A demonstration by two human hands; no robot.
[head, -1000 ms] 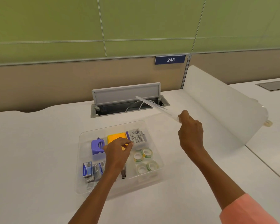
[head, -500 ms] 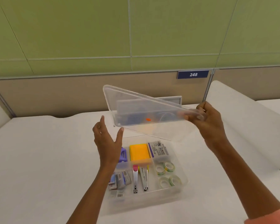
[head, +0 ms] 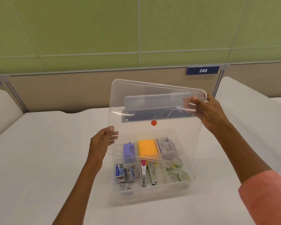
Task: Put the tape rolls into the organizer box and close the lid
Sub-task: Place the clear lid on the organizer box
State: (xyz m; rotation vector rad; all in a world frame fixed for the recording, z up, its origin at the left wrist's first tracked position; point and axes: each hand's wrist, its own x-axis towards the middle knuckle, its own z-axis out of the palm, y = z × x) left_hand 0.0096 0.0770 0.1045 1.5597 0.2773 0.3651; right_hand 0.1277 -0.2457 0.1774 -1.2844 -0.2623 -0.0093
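A clear organizer box (head: 152, 194) stands on the white desk in front of me. Several green-and-white tape rolls (head: 179, 173) lie in its right front compartment. I hold the clear lid (head: 152, 111), marked with a small red dot, tilted in the air above the box's far half. My left hand (head: 101, 142) grips the lid's left edge. My right hand (head: 208, 109) grips its upper right corner, with the thumb on the near face. Part of the box contents shows through the lid.
The box also holds a purple case (head: 129, 149), a yellow pad (head: 147, 147), a labelled packet (head: 166, 146), staple boxes (head: 126, 172) and two metal clips (head: 148, 172). An open cable hatch (head: 152, 109) sits in the desk behind. White curved dividers (head: 250, 101) flank the desk.
My right hand brought the lid from the right over the box and tipped it upright toward me. My left hand left the box, rose and took the lid's left edge.
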